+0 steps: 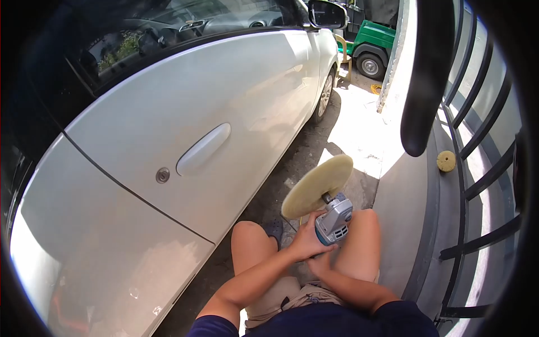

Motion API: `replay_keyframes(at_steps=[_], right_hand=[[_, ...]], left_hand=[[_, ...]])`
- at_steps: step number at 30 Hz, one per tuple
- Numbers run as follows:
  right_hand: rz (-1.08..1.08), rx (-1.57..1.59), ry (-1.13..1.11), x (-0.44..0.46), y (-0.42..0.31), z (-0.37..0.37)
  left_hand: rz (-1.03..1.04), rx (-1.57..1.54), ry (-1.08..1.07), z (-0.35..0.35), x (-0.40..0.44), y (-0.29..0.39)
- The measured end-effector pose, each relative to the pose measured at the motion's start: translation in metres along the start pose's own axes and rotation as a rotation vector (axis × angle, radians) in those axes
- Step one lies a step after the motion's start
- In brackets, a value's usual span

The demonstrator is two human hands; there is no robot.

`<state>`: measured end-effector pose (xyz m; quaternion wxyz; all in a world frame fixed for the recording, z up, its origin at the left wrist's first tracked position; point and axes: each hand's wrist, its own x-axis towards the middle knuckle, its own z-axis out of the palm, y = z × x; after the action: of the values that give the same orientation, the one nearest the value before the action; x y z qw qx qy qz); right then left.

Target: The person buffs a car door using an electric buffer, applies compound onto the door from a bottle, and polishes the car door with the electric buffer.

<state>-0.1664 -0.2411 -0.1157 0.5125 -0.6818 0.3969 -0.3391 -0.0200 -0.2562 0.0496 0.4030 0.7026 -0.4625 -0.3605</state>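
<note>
A polisher [336, 218] with a blue and grey body is held between my knees. Its large round pale-yellow pad [318, 186] stands tilted on the shaft, facing the car side. My left hand [309, 238] is wrapped round the front of the tool body, just behind the pad. Lower down, my right hand [320, 263] is closed on the rear part of the tool, partly hidden by my left hand and wrist. The white car door [224, 101], with its handle [204, 149] and keyhole [163, 175], is to the left, apart from the pad.
A small round yellow sponge [446, 161] lies on the ledge at right, beside black metal bars [485, 121]. A dark blurred object [424, 84] hangs in the upper right foreground. Farther off are a green vehicle [375, 36], a chair [343, 56] and the car's side mirror [327, 14].
</note>
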Motion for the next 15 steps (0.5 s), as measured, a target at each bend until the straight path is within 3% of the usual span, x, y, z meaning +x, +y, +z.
replay_keyframes(at_steps=[3,9,15], right_hand=[[-0.034,0.063,-0.050,0.004,0.024,-0.001],[0.310,0.174,-0.240,0.010,0.015,0.021],[0.306,0.185,-0.170,0.015,0.009,0.030]], left_hand=[[0.004,-0.062,0.054,0.002,0.003,-0.025],[-0.125,-0.196,0.095,-0.018,0.012,-0.063],[-0.117,-0.194,0.122,-0.015,0.027,-0.072]])
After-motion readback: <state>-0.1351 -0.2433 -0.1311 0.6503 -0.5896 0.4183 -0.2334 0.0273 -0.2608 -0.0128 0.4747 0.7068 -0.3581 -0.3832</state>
